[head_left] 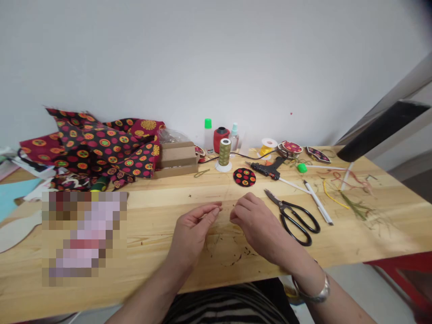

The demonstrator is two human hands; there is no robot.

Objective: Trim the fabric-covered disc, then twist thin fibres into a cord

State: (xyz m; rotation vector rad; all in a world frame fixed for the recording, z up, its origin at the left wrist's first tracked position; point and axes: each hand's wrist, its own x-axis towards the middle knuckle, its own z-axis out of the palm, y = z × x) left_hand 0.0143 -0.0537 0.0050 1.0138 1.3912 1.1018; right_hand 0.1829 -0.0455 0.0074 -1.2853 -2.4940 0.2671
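Note:
Above the middle of the table, my left hand (197, 225) is closed in a pinch, thumb against the fingertips. Facing it a short gap away is my right hand (254, 225), its fingers curled together. Whatever either pinch holds is too small or hidden to make out. Black-handled scissors (295, 218) lie just right of my right hand. Beyond my hands, a round patterned fabric piece (245, 177) lies flat, near an upright spool of olive thread (224, 153). Dark scraps (243, 256) are scattered on the wood beneath my wrists.
A black glue gun (268, 169) and a white pen (318, 202) lie to the right. Patterned cloth (101, 144) is heaped at left beside a cardboard box (177, 158). Bottles (208, 137) and a red spool (221, 139) stand by the wall. A black cylinder (381, 130) juts in from the right.

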